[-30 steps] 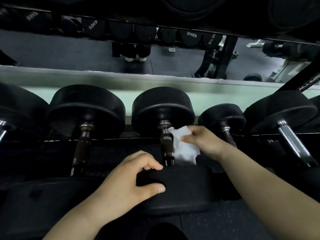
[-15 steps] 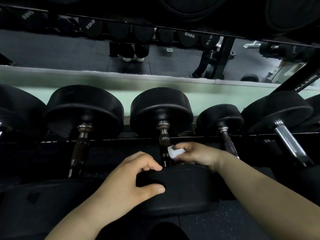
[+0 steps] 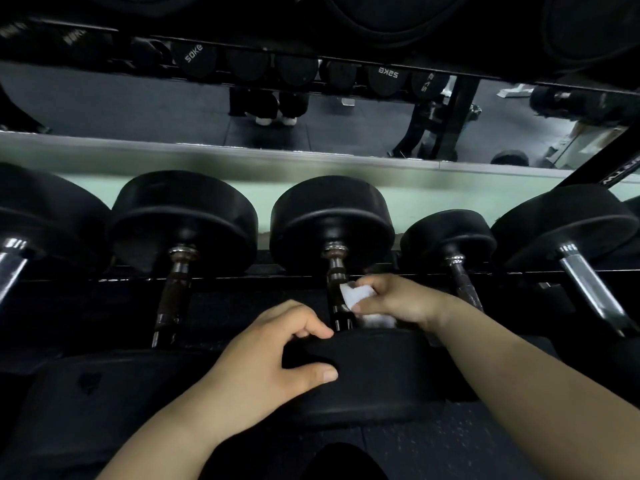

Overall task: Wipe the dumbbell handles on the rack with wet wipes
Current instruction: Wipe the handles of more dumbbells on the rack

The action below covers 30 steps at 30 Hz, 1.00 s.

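Against the middle dumbbell's handle [image 3: 336,271], the right grip [image 3: 401,299] pinches a bunched white wipe [image 3: 358,296], pressing it to the bar's right side. The left grip [image 3: 263,358] curls over that dumbbell's near head [image 3: 381,382], fingers on top, thumb in front. Neighbouring dumbbells [image 3: 183,220] lie alongside on the rack [image 3: 242,279]; a mirror [image 3: 138,105] runs behind.

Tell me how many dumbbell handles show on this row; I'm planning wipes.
5: far-left chrome handle, brown handle, centre handle where the right hand holds the wipe, thin handle, far-right chrome handle. Others may be off-frame.
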Tool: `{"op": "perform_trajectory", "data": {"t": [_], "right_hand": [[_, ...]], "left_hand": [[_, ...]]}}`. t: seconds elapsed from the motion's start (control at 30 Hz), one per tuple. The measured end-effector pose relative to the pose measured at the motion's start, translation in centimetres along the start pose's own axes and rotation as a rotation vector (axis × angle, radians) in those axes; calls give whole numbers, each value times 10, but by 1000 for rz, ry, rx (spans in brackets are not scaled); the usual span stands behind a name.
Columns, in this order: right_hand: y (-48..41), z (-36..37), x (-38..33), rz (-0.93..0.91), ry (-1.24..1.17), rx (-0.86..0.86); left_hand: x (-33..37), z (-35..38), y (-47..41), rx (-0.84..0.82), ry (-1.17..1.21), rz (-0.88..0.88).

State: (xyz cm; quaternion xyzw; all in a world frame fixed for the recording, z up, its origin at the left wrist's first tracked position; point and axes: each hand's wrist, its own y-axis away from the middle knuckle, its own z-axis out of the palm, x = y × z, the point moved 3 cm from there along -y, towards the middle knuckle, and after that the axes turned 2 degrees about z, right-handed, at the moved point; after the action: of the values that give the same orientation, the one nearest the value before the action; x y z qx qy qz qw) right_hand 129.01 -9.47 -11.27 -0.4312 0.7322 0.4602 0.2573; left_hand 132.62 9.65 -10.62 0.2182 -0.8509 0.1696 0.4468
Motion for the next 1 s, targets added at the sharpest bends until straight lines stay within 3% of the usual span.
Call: {"op": "perform_trajectory", "data": {"t": [0.1,0.17,0.37,0.47,0.53,0.6,0.7,1.0], "right_hand": [[-17,-4,-4,-39,-213,156],[-22,-5,-7,-55,-218,221],[7,2,-5,-16,145,-51],[16,-11,-14,-92,-90,41],[21,-19,-25,-143,-286,37],[26,-18,-38,-214,-318,-5],[28,-7,-54,-273,-292,-38],[49,5,-26,-216,-13,388]], "left_hand": [[1,0,-1,3,7,8],[0,0,-2,1,4,12],[0,1,-3,6,14,33],[4,0,0,43,67,-6],[13,-8,0,179,147,7],[24,-22,-10,276,114,11],[35,-37,-39,149,-26,-66],[2,-57,-61,41,-198,-359]]}}
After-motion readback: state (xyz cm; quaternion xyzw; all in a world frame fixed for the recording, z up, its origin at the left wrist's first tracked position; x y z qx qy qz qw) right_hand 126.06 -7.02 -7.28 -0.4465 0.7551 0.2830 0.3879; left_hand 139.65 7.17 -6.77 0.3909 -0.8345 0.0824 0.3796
